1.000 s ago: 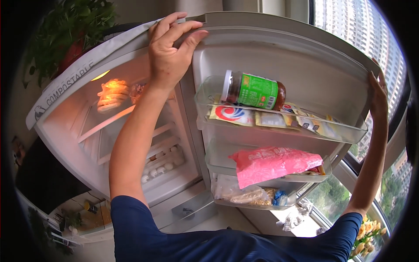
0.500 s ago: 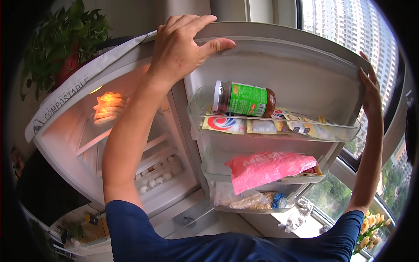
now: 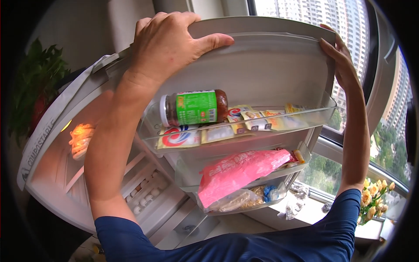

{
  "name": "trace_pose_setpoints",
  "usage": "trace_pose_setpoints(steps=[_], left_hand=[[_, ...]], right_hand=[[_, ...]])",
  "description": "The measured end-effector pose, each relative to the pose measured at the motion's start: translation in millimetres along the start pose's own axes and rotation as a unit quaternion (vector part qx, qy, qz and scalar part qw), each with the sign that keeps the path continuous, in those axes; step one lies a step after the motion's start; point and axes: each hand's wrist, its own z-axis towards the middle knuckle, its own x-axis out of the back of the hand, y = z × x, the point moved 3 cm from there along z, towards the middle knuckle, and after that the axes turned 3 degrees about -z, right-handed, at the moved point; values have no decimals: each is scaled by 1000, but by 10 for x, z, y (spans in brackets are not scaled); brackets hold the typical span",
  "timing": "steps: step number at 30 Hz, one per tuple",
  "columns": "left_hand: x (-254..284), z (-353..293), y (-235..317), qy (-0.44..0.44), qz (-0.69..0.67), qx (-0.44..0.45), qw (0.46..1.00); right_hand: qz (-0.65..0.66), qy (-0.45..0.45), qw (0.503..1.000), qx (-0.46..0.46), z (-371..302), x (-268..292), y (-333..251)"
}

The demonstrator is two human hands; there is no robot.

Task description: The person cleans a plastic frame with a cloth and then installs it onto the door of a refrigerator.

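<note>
The left hand [image 3: 166, 46] grips the fridge door [image 3: 262, 59] at its top edge; the right hand [image 3: 342, 56] holds the same door's corner.

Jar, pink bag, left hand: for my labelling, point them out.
Jar [image 3: 196, 108], head view, on its green label.
Pink bag [image 3: 238, 171], head view, on its middle.
Left hand [image 3: 166, 45], head view, on its back.
</note>
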Motion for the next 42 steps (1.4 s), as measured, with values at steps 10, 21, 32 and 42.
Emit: trace_pose_setpoints(steps=[10, 21, 32, 42], left_hand=[[-11, 273, 383, -14, -117, -34, 992], [-101, 770, 1094, -248, -159, 76, 953], [-390, 1065, 1600, -256, -170, -1, 952], [-435, 1105, 1709, -271, -224, 5, 936]], right_hand=[[-68, 43, 997, -3, -76, 20, 109], [-12, 58, 998, -11, -149, -121, -189], [100, 21, 995, 0, -128, -78, -136], [288, -93, 953, 23, -227, 131, 185]])
